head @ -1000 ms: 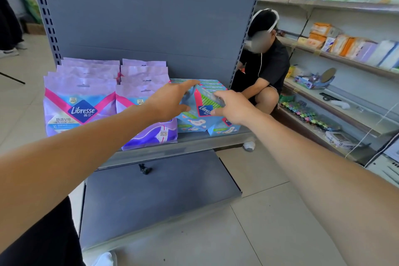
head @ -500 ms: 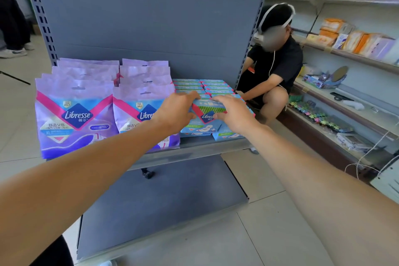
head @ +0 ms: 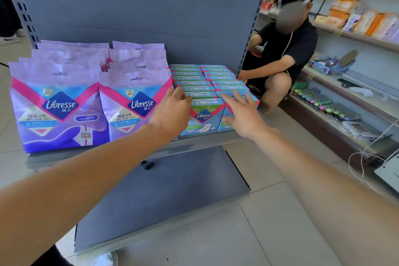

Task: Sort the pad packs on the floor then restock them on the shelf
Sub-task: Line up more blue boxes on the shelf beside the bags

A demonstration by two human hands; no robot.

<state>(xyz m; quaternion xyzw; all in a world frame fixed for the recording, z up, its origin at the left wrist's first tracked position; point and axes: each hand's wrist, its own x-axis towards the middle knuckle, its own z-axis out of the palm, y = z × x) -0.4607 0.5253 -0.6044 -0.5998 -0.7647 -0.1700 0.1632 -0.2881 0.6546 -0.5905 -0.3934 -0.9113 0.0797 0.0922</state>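
Both hands have let go of the front blue pack (head: 201, 114), which half a second ago you were pressing between them; it now stands upright at the head of the left blue row, in the centre of the frame. Your left hand (head: 172, 112) hovers at its left edge, fingers loosely curled and holding nothing; whether the fingertips touch the pack, you cannot tell from this view. Your right hand (head: 243, 114) lies just right of the pack with fingers spread and straight, over the top of the front pack of the right blue row (head: 228, 84).

Placement: two rows of blue packs fill the right part of the shelf (head: 103, 151), running back to the grey back panel (head: 140, 6). Two rows of purple packs (head: 90, 93) occupy the left part, upright and facing forward.

Reading: the blue pack appears seated and squared with its neighbours, so this placement is judged complete. No loose packs show on the floor tiles (head: 269, 233) within view, so how many remain to restock cannot be told.

Surroundings: a crouching person (head: 287, 49) works at the upper right, beside side shelves (head: 356, 39) of mixed goods. A grey base plate (head: 162, 196) lies below the shelf.
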